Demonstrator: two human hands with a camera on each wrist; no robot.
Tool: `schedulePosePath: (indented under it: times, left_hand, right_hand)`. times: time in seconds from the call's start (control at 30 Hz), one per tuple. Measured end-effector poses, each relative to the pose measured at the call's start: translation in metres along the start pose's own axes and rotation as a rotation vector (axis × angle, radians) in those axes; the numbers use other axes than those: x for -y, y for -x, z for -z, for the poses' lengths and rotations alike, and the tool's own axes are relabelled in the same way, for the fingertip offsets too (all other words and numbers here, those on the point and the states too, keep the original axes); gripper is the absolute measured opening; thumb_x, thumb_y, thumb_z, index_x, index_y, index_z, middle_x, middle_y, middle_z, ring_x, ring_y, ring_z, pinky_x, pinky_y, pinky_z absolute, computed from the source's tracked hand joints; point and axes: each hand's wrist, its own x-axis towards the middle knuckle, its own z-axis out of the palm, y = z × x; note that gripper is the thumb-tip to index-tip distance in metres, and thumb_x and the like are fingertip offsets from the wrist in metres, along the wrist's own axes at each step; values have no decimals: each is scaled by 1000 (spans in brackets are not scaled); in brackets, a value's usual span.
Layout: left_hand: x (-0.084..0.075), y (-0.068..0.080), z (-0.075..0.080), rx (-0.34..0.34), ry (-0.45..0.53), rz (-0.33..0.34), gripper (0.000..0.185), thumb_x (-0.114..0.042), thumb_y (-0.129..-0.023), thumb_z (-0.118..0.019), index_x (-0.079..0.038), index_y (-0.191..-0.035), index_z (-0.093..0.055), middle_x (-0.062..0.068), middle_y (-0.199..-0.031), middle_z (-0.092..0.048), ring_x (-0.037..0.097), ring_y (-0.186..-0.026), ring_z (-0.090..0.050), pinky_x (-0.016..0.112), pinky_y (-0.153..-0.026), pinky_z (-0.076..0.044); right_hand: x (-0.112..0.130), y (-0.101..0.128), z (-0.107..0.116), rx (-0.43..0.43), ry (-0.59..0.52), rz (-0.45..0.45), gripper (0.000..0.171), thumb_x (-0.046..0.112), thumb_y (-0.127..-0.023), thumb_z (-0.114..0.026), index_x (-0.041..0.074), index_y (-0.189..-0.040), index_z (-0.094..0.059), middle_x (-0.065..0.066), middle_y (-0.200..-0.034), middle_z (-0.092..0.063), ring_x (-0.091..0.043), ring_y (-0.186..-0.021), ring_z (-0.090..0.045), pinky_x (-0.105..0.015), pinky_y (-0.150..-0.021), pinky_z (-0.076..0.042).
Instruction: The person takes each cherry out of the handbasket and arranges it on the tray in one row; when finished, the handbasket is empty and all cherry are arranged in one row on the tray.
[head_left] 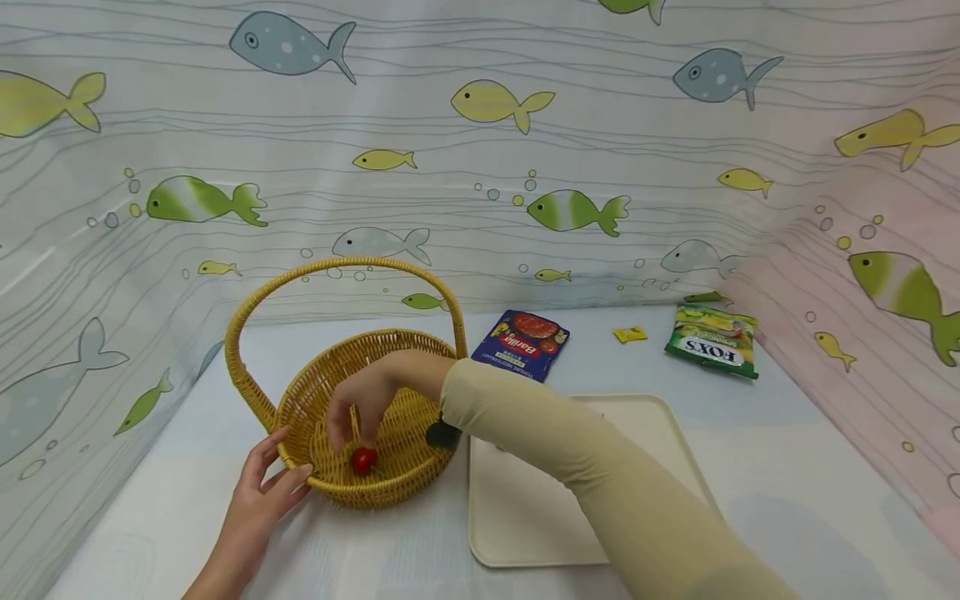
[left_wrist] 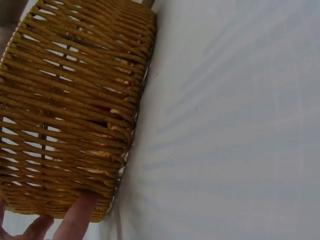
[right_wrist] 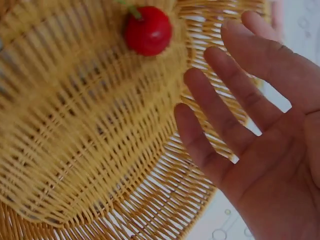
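A yellow wicker basket [head_left: 360, 492] with a tall arched handle stands on the left of the table. My left hand [head_left: 258, 492] holds its near left rim, and in the left wrist view a finger [left_wrist: 77, 217] touches the woven side. Inside the basket lies a red cherry [right_wrist: 148, 31] with a green stem. My right hand [head_left: 367, 400] reaches over the rim, just above the cherry. Its fingers are spread and loosely bent, with nothing between them in the right wrist view.
Right of the basket lies a cream tray [head_left: 540, 517], partly covered by my right sleeve [head_left: 600, 475]. Behind it are a blue Barilla pouch [head_left: 521, 343], a small yellow packet [head_left: 630, 334] and a green FOX'S bag [head_left: 712, 342]. A fish-print curtain [head_left: 450, 208] surrounds the table.
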Motion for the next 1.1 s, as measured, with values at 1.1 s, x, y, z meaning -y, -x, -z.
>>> schedulePosePath:
  times: [1.1]
  left_hand:
    - [-10, 7, -5, 7, 1, -43, 71, -16, -93, -58, -15, -148, -12, 18, -151, -1, 37, -128, -28, 20, -80, -48]
  right_hand:
    - [1, -24, -10, 133, 217, -369, 35, -1, -79, -72, 17, -106, -61, 0, -96, -57, -11, -78, -52, -29, -75, -48]
